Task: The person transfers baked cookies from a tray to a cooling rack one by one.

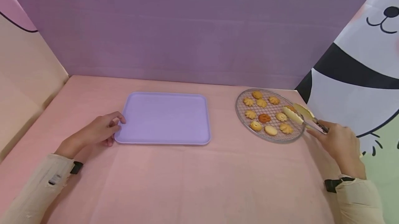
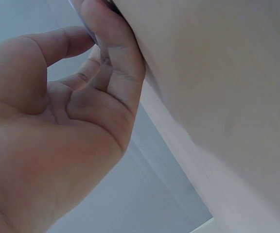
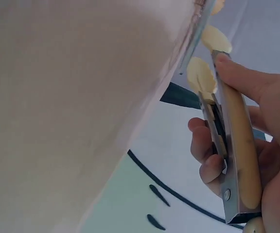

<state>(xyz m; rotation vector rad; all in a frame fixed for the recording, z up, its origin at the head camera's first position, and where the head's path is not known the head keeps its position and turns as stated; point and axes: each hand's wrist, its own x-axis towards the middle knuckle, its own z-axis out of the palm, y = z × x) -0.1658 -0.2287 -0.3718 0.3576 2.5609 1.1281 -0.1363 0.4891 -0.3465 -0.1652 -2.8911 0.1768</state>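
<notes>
At the left, my left hand [image 1: 98,130] pinches the left rim of a flat lilac tray [image 1: 162,118], thumb and fingers at its edge; in the left wrist view only a sliver of tray shows past the fingertips. On the right, my right hand [image 1: 339,144] grips a pair of food tongs [image 3: 237,141] with metal arms and cream scalloped tips. The tips are parted and hover over the right side of a round wire rack [image 1: 254,134]. A reddish-brown cookie [image 1: 290,107] lies by them, partly hidden; contact cannot be told.
Several cookies of different shapes, including a pale oval cookie [image 1: 270,130] and a red-brown cookie [image 1: 264,118], lie spread on the rack. A pink cloth [image 1: 193,182] covers the table. A purple wall [image 1: 187,37] stands behind, and a panda-print panel [image 1: 352,102] borders the right.
</notes>
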